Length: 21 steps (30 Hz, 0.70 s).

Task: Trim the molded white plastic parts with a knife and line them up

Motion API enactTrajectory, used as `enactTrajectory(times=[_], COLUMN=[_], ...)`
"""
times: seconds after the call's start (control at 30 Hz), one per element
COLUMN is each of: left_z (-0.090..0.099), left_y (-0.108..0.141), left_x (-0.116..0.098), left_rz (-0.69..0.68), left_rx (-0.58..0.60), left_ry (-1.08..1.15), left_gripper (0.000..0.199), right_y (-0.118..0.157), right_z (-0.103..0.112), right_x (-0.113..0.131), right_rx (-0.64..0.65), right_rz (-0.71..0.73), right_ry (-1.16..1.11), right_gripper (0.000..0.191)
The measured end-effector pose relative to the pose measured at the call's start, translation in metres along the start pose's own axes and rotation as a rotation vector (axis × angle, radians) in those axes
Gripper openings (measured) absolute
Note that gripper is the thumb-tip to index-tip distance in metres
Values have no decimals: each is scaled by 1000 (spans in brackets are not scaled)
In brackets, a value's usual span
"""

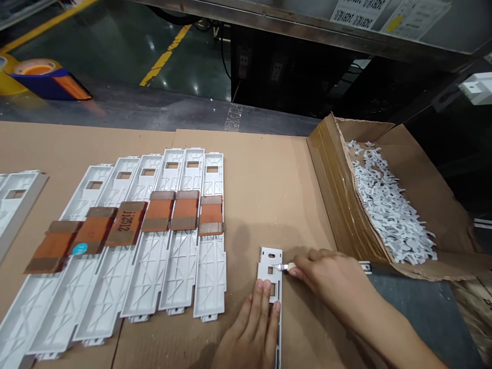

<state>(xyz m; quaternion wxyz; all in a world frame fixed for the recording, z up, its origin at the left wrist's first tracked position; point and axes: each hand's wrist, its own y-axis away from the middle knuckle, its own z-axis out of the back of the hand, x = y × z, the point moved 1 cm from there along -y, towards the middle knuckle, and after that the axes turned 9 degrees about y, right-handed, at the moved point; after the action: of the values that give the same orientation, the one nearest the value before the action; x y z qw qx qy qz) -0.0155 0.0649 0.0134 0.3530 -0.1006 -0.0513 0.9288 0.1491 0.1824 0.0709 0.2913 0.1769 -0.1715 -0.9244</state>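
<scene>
A narrow white plastic strip [265,254] with small rectangular openings lies on the cardboard, its far end toward the back. My left hand [253,328] rests flat on it, fingers stretched out and holding nothing. From the right, my right hand [326,271] grips a slim tool [285,266], whose metal tip touches the strip beside a small square opening. The tool's rear end shows past the far side of that hand. To the left lie several white ribbed panels [209,277] in a row, with reddish-brown blocks [211,211] across them.
On the right stands an open cardboard box [334,189] with many small white pieces [392,210]. Tape rolls [36,66] sit at the back left. A metal shelf edge [307,31] crosses the top. Another white panel [19,205] lies at the far left.
</scene>
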Motion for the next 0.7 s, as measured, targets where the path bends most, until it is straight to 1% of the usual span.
enactTrajectory(times=[0.23,0.33,0.43,0.57,0.63,0.7], left_z=[-5,-7,-8,-6,-6,-6], left_y=[0,0,0,-1,-2,-2], left_x=[-1,-2,-3,-3,-2,-2], left_rz=[-19,-19,-4,1,3,19], left_rx=[-42,-36,-40,-65,-66,-91], left_ry=[-24,-29,-31,-32,-32,-32], left_gripper=[39,38,36,33,33,32], right_y=[-30,-44,-56,-70,-73,-73], right_z=[30,42,49,51,51,50], right_x=[-9,-11,-11,-8,-6,-6], right_rx=[138,160,145,87,47,13], right_rz=[125,191,263,358,395,424], right_ry=[81,123,133,146,159,167], right_gripper=[17,18,19,17,18,19])
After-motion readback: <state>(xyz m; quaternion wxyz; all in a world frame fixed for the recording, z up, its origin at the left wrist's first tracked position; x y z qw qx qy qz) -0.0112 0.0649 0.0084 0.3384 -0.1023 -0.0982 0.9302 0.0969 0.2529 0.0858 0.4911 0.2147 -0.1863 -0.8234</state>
